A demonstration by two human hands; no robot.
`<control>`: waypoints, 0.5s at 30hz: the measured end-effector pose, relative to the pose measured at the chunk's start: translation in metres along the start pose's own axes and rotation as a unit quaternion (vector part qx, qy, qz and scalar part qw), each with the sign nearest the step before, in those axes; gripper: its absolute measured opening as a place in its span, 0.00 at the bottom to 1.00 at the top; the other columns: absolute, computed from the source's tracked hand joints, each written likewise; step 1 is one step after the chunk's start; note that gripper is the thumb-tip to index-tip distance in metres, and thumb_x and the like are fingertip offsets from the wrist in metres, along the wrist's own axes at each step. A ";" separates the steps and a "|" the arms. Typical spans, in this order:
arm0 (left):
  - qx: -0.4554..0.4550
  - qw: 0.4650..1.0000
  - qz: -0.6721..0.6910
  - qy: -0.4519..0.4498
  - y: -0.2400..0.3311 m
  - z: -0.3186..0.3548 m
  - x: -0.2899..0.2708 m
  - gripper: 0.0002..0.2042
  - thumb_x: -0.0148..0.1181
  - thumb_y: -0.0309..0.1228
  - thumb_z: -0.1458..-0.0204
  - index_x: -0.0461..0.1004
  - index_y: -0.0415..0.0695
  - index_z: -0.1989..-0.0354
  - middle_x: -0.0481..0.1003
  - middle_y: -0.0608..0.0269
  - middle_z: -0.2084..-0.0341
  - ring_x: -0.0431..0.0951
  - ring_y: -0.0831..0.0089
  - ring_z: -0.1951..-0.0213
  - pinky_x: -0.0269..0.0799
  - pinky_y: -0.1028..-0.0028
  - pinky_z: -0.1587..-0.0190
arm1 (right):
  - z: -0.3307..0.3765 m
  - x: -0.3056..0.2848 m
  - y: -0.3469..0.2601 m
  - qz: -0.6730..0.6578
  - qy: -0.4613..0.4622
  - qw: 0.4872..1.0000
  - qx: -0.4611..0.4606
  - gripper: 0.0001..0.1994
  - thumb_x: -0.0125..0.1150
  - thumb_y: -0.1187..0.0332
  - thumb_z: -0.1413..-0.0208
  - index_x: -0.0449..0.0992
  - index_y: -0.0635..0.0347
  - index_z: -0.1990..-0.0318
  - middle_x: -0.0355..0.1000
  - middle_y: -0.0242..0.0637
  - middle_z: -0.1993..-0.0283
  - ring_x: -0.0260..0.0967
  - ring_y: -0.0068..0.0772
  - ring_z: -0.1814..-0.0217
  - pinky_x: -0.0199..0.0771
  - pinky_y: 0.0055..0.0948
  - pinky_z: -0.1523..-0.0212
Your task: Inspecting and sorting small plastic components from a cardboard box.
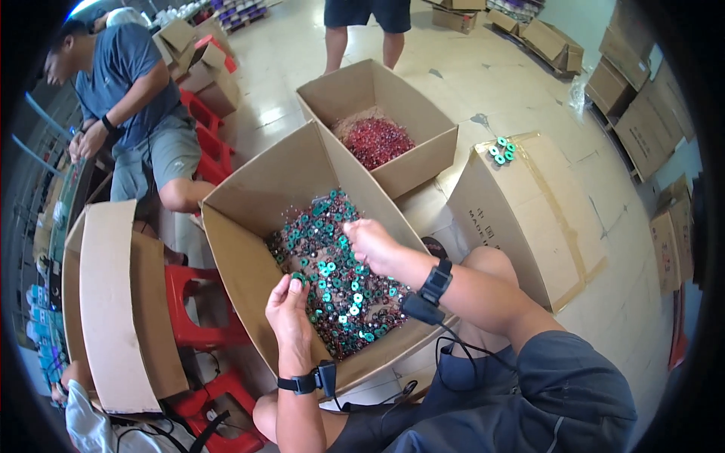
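Observation:
An open cardboard box (272, 177) stands before me, its bottom covered by green ring-shaped pieces (356, 298) mixed with small dark-red and metallic parts (343, 336). Over the box's near left side, my left hand (287, 309) pinches a green ring (299, 278) between thumb and fingertips. My right hand (371, 246) is farther in, above the middle of the pile, with its fingers curled closed. Whatever lies in those fingers is too small or hidden to make out. Both wrists carry a black strapped device with a cable.
Behind is a second open box (423, 155) of small red parts (375, 142). Several green rings (502, 151) lie on a closed carton (555, 219) at right. Red stools (200, 306) and another carton (117, 302) stand left. One person (140, 98) sits there; another stands beyond the boxes.

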State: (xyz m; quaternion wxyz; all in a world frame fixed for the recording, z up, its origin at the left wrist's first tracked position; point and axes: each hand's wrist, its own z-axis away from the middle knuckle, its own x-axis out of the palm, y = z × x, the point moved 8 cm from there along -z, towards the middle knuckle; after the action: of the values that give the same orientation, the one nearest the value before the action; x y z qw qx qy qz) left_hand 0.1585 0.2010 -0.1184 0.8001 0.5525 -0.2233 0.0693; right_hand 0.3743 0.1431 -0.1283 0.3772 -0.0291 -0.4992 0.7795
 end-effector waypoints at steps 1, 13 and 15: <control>0.006 1.000 -0.001 -0.004 0.002 0.003 -0.003 0.14 0.58 0.20 0.47 0.69 0.33 0.52 0.75 0.56 0.62 0.77 0.69 0.60 0.76 0.66 0.50 | -0.017 -0.007 -0.005 -0.056 0.022 0.998 0.015 0.10 0.46 0.67 0.39 0.63 0.52 0.75 0.50 0.21 0.82 0.44 0.18 0.85 0.44 0.23 0.86; -0.095 0.991 0.037 -0.086 -0.011 0.011 0.014 0.15 0.60 0.30 0.45 0.70 0.37 0.53 0.76 0.60 0.62 0.79 0.69 0.62 0.79 0.74 0.59 | 0.015 0.088 -0.102 0.282 -0.268 0.817 -0.427 0.24 0.66 0.55 0.53 0.75 0.66 0.56 0.73 0.49 0.56 0.72 0.45 0.54 0.71 0.38 0.52; -0.109 0.983 0.048 -0.139 -0.011 0.018 0.043 0.14 0.60 0.33 0.45 0.71 0.39 0.53 0.76 0.62 0.63 0.79 0.73 0.64 0.79 0.76 0.62 | 0.089 0.092 -0.079 0.462 -0.282 0.673 -0.504 0.23 0.67 0.62 0.53 0.73 0.64 0.51 0.70 0.46 0.55 0.70 0.43 0.52 0.71 0.36 0.50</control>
State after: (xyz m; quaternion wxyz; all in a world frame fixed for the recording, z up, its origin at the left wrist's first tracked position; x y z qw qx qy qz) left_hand 0.1958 0.1747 -0.1038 0.8125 0.4545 -0.3650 0.0050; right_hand 0.3150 0.1500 0.0095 -0.2619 -0.2207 -0.8220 0.4550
